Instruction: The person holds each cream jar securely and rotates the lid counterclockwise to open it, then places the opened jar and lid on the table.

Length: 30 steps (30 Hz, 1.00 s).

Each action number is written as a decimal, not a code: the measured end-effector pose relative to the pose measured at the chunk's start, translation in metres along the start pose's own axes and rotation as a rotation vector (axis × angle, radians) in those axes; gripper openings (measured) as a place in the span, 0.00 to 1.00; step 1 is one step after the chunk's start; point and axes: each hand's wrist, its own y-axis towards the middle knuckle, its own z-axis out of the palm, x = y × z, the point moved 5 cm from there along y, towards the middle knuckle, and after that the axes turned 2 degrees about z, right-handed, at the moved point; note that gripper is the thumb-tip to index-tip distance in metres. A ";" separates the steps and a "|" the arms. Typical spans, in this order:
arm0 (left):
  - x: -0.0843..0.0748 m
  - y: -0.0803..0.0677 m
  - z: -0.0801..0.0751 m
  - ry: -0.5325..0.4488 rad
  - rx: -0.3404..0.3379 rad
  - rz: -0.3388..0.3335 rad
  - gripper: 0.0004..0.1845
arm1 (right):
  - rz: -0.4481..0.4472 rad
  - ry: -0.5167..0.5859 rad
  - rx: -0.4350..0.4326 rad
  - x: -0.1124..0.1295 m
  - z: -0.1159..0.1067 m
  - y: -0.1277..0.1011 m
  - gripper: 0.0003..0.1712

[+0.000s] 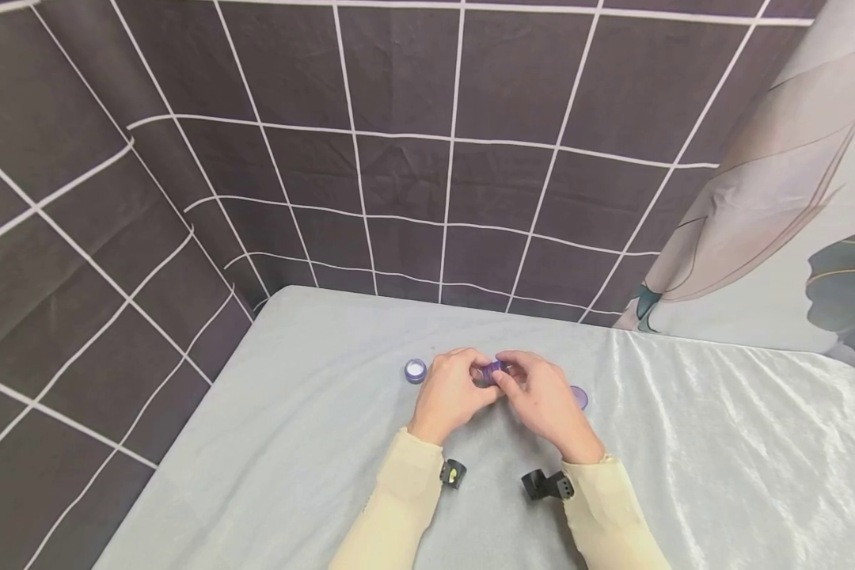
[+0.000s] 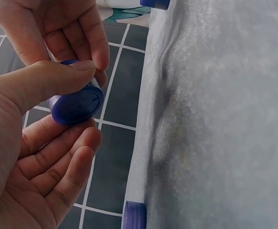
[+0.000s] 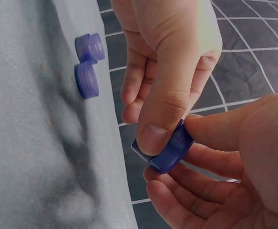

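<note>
Together, two hands (image 1: 450,392) (image 1: 545,393), one purple container (image 3: 173,150) pinched between

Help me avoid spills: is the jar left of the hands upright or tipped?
Upright: in the head view, the jar stands on the cloth, its round white top facing up.

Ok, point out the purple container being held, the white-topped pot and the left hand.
Purple container (image 2: 78,106): left wrist view, on its flat end.
White-topped pot (image 1: 416,370): head view, on its white top.
Left hand (image 1: 450,391): head view, on its back.
</note>
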 end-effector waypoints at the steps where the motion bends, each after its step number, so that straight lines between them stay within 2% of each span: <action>1: 0.000 0.000 0.000 0.001 0.001 0.000 0.14 | -0.001 0.002 0.001 0.000 0.000 0.000 0.18; 16: 0.000 -0.001 0.000 0.002 0.021 -0.031 0.14 | -0.016 0.025 -0.003 0.000 0.000 -0.001 0.18; 30: 0.001 0.000 0.000 -0.010 0.021 -0.018 0.14 | -0.032 0.041 0.010 0.001 -0.001 0.000 0.18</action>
